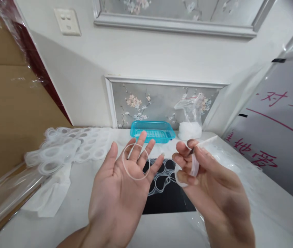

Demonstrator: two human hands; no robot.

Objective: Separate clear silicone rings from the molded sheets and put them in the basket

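Observation:
My left hand (122, 186) is held palm up with fingers spread, and a thin clear ring (136, 162) lies across its fingers. My right hand (208, 186) is closed around a bunch of clear rings (194, 167), pinched between thumb and fingers. Both hands hover over a black mat (168, 196) on which a clear sheet of punched ring outlines (163, 175) lies.
A turquoise plastic tray (153, 131) sits at the back by the wall, with a clear bag of white pieces (190, 124) to its right. Stacked clear sheets (69, 148) and white paper (50, 194) lie left. Cardboard (9, 113) leans left; a whiteboard (278, 127) stands right.

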